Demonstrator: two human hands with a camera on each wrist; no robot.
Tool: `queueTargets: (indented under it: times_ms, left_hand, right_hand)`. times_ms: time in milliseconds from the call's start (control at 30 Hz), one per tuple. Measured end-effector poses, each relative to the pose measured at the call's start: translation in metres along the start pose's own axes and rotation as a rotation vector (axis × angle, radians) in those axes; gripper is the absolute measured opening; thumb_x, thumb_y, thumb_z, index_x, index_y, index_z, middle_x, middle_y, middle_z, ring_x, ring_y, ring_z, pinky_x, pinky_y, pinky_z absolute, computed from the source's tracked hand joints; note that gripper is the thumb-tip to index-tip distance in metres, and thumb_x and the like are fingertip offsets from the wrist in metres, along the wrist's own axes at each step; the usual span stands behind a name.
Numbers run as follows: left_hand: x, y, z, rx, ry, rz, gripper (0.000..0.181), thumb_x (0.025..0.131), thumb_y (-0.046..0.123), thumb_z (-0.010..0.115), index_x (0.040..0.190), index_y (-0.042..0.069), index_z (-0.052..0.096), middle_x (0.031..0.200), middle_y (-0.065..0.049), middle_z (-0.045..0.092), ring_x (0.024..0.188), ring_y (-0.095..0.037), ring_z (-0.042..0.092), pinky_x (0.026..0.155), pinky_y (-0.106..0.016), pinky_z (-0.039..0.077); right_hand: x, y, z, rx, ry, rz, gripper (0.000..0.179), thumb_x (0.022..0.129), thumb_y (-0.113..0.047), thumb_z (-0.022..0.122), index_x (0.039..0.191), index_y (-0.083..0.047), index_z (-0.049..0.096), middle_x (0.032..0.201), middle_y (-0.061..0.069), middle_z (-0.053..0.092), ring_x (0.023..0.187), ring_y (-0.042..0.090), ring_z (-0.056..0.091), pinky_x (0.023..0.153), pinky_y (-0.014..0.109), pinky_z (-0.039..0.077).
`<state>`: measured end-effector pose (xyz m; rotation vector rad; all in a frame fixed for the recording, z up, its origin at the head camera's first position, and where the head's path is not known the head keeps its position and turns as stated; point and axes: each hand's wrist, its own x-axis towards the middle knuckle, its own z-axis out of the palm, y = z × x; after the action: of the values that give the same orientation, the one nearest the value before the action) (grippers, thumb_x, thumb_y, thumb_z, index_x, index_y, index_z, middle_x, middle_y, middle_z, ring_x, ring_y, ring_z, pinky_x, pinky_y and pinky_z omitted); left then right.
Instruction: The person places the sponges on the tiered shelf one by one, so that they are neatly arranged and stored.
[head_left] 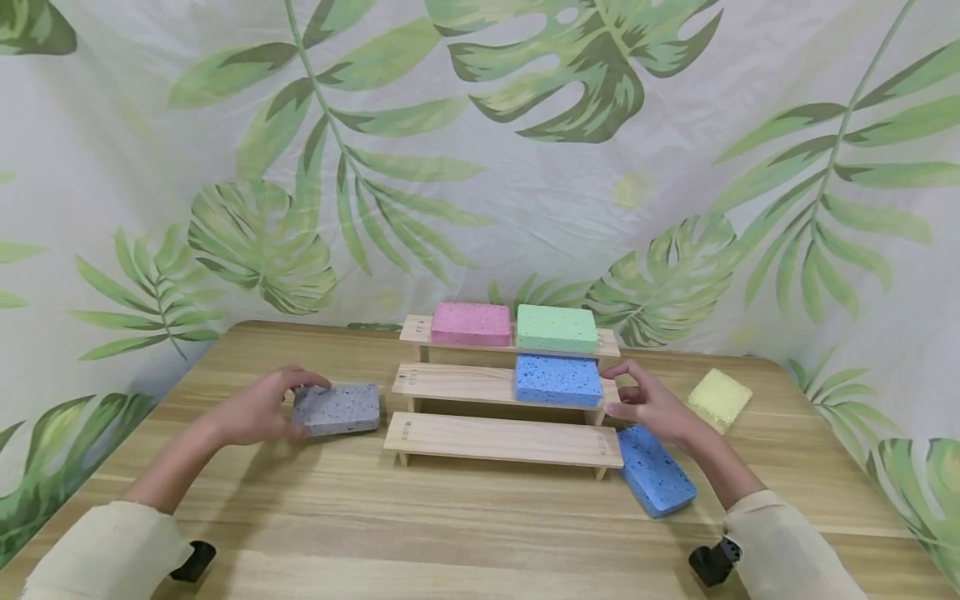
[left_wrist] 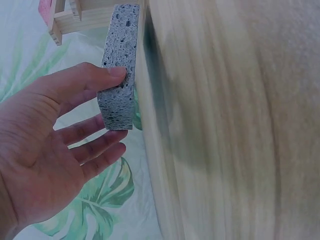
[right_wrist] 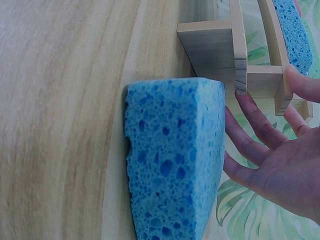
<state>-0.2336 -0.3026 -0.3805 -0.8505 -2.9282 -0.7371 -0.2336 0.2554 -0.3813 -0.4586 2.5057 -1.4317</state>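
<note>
My left hand point(head_left: 258, 407) pinches a grey speckled sponge point(head_left: 337, 408) by its left end, left of the wooden steps. In the left wrist view the thumb lies on one side of the grey sponge point(left_wrist: 120, 55), which is close over the table with a shadow beside it. My right hand point(head_left: 660, 408) is at the right end of the middle step point(head_left: 457, 382), beside a blue sponge point(head_left: 558, 379) lying there. In the right wrist view, its fingers point(right_wrist: 260, 120) are extended and the thumb is at the step's edge. Another blue sponge point(right_wrist: 165, 150) lies below this hand on the table.
On the top step point(head_left: 417, 328) sit a pink sponge point(head_left: 471, 323) and a green sponge point(head_left: 556, 327). The bottom step point(head_left: 502, 437) stands in front. A yellow sponge point(head_left: 720, 398) lies on the table point(head_left: 420, 533) at right. A leaf-print cloth point(head_left: 540, 217) hangs behind.
</note>
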Motion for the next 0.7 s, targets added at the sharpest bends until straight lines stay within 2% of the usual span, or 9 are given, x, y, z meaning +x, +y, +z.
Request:
queueTargets:
  times_ms: [367,567,700]
  left_hand:
    - [0.002,0.003,-0.004,-0.026,0.096,0.016,0.063,0.061,0.007,0.093,0.119,-0.003,0.071,0.109,-0.013,0.072,0.097,-0.026,0.064,0.074,-0.043,0.054]
    - [0.002,0.009,-0.005,-0.020,0.162,-0.009,0.057,0.061,0.008,0.089,0.114,0.000,0.072,0.098,-0.007,0.072,0.084,-0.018,0.061,0.066,-0.029,0.049]
    - [0.005,0.013,-0.008,-0.017,0.226,0.017,0.054,0.061,0.007,0.089,0.112,0.000,0.072,0.096,-0.007,0.072,0.081,-0.016,0.060,0.064,-0.026,0.048]
  right_hand:
    - [0.000,0.000,-0.001,0.006,-0.007,-0.012,0.047,0.101,-0.006,0.064,0.140,0.002,0.040,0.103,0.019,0.071,0.097,0.028,0.067,0.085,0.045,0.052]
    - [-0.001,-0.001,0.000,0.003,-0.007,-0.022,0.045,0.101,-0.006,0.063,0.139,0.003,0.040,0.106,0.022,0.070,0.099,0.029,0.068,0.086,0.046,0.053]
    - [0.000,0.000,-0.001,0.006,-0.008,-0.016,0.046,0.101,-0.005,0.063,0.139,0.003,0.039,0.105,0.021,0.071,0.099,0.030,0.068,0.087,0.048,0.053]
